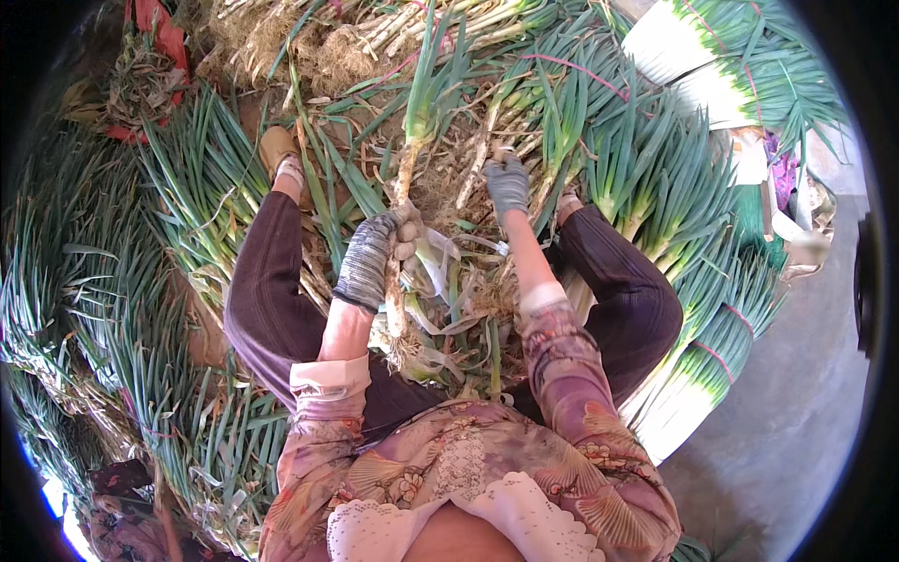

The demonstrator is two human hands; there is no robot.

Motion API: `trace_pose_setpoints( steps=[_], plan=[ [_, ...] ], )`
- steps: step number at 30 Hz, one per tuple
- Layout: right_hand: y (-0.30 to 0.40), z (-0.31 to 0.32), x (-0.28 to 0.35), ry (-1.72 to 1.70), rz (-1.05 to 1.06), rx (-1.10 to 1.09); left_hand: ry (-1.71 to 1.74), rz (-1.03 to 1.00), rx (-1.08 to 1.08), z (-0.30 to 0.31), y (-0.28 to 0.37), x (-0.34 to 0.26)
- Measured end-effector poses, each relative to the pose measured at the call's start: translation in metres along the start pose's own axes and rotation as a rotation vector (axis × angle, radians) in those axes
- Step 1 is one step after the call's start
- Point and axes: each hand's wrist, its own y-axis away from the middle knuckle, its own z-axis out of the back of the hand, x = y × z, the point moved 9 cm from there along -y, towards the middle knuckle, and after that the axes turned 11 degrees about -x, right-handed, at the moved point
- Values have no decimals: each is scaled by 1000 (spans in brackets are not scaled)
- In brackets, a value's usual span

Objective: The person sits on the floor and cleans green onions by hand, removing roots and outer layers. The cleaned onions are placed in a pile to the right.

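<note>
My left hand (404, 228), in a grey knitted work glove, is closed around the soil-stained stem of a green onion (405, 172). The stalk stands roughly upright in the picture, with green leaves above the fist and roots below. My right hand (506, 184), also gloved in grey, is at the stems of a heap of unpeeled green onions (544, 165). Its fingers are partly hidden, so I cannot tell whether it grips one. Between my legs lie stripped leaves, skins and roots (484, 295).
Bundled green onions with white stems (685, 404) lie to the right, with more bundles (709, 91) at the upper right. Unpeeled onions (105, 281) cover the left side. Another tied heap with roots (337, 60) is at the top. Grey concrete floor (786, 379) shows at the right.
</note>
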Motion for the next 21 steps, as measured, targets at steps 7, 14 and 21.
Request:
trace_pose_setpoints(
  steps=[7, 14, 21],
  plan=[
    [-14, -77, -41, 398, -50, -51, -106, 8, -64, 17, -14, 7],
    [17, 21, -69, -1027, -490, 71, -139, 28, -106, 15, -18, 23],
    [99, 31, -77, -680, -281, 188, -328, -41, -206, 32, -47, 46]
  ],
)
